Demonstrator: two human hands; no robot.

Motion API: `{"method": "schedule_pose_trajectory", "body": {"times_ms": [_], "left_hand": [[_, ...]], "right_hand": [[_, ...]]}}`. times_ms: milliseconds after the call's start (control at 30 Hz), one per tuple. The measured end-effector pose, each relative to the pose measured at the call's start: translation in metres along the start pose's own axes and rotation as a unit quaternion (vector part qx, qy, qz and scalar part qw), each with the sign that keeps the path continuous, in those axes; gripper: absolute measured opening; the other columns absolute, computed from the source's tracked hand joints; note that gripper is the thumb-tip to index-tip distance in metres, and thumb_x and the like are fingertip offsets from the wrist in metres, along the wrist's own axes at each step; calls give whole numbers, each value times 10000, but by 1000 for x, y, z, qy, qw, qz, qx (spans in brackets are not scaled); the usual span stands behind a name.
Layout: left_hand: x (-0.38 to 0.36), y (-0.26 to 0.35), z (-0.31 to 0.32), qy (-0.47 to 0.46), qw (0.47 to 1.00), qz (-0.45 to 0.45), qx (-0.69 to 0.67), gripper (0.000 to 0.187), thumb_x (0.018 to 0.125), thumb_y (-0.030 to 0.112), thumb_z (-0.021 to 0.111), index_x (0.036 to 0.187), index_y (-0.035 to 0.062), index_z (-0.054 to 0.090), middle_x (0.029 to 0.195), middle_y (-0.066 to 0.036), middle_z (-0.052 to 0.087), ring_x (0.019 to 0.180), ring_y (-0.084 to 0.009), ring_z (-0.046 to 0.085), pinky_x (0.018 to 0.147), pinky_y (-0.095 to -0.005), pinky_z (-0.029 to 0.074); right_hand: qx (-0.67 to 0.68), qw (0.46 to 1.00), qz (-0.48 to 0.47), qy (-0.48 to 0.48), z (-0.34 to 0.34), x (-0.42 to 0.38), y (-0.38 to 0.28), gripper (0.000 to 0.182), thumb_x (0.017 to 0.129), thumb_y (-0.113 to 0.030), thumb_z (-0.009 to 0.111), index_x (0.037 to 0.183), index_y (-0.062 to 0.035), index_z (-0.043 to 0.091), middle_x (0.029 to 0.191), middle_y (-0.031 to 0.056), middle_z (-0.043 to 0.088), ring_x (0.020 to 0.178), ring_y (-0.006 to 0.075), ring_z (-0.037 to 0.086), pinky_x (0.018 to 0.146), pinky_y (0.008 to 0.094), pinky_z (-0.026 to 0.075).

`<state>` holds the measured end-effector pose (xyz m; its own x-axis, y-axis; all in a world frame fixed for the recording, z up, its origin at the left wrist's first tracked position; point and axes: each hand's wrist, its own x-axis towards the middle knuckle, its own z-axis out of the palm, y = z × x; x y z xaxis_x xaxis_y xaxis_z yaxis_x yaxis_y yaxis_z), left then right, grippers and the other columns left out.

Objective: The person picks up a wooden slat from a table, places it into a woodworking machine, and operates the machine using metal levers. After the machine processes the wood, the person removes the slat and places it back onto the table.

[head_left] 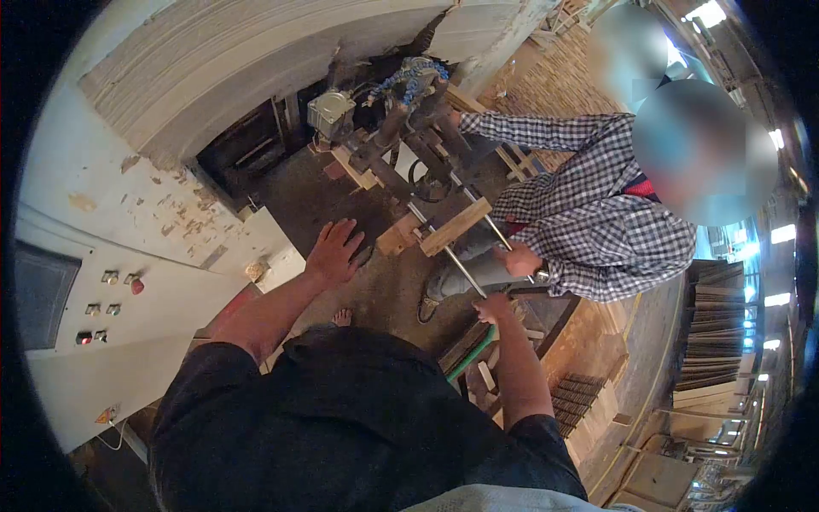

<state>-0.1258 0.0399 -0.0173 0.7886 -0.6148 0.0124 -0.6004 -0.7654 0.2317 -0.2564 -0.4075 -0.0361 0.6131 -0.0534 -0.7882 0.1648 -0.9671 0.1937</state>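
Green hose [471, 354] held by right hand [495, 309]

- A cream metal control cabinet [128, 256] with chipped paint, small buttons and a red knob stands at left.
- A dusty brown concrete floor [307, 200] lies below.
- Stacked pale wooden boards [712, 316] stand at right.
- Bright white ceiling lights [781, 232] glow beyond.
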Motion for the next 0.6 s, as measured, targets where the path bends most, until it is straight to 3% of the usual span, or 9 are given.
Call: {"method": "schedule_pose_trajectory", "body": {"times_ms": [133,267,333,367,433,467,500,567,600], "left_hand": [[0,-2,-10,-2,1000,1,-21,586,918,342,559,1443,108,443,1550,-157,293,1467,-315,223,1212,-499,150],[-1,-3,-10,16,999,1,-39,598,873,339,606,1407,96,488,1538,-176,325,1461,-319,247,1206,-517,155],[0,-4,-5,19,999,3,-47,573,878,318,596,1397,96,501,1536,-170,329,1462,-323,243,1203,-523,159],[0,-4,-1,18,999,1,-49,573,878,318,596,1397,96,501,1536,-170,329,1462,-323,243,1203,-523,159],[1,-7,5,57,998,18,-31,563,867,329,591,1372,93,516,1501,-178,368,1424,-340,303,1179,-531,214],[0,-10,6,98,994,25,-45,554,851,343,599,1339,88,539,1473,-186,401,1396,-354,341,1154,-540,248],[0,-11,6,142,987,47,-64,547,835,357,607,1306,83,563,1446,-194,433,1368,-367,378,1130,-549,282],[4,-11,18,170,982,59,-54,565,784,386,660,1241,62,596,1404,-211,469,1325,-401,419,1073,-586,318],[5,-9,12,133,986,44,-92,578,772,354,670,1261,56,587,1423,-218,452,1346,-407,394,1092,-600,282]], "right_hand": [[-182,950,-193,162,95,69,44,487,818,-317,691,1289,-214,626,864,82,710,790,271,698,692,399,557],[-28,976,-170,133,28,13,22,402,845,-350,700,1193,-149,676,839,49,709,721,244,670,671,393,540],[411,906,102,-23,-12,-13,3,286,891,-313,678,1087,-106,702,960,41,709,809,236,671,716,383,536],[409,906,101,-25,-15,-11,2,286,891,-313,678,1087,-106,702,960,41,709,809,236,671,716,383,536],[366,921,99,-85,-16,-8,5,281,906,-249,644,1135,-87,664,1206,91,654,1017,252,660,818,408,540],[127,990,-69,-3,-2,0,6,321,900,-247,637,1185,-98,638,1257,106,631,1071,263,642,865,426,529],[-121,967,-211,78,34,22,19,367,893,-245,631,1234,-110,611,1308,120,609,1125,274,625,912,443,519],[-64,957,-244,143,78,46,34,453,902,-250,589,1330,-102,555,1326,111,599,1171,300,597,928,502,501],[-126,932,-241,239,21,-7,17,382,944,-348,527,1297,-228,607,1079,84,693,892,356,665,782,481,540]]}}
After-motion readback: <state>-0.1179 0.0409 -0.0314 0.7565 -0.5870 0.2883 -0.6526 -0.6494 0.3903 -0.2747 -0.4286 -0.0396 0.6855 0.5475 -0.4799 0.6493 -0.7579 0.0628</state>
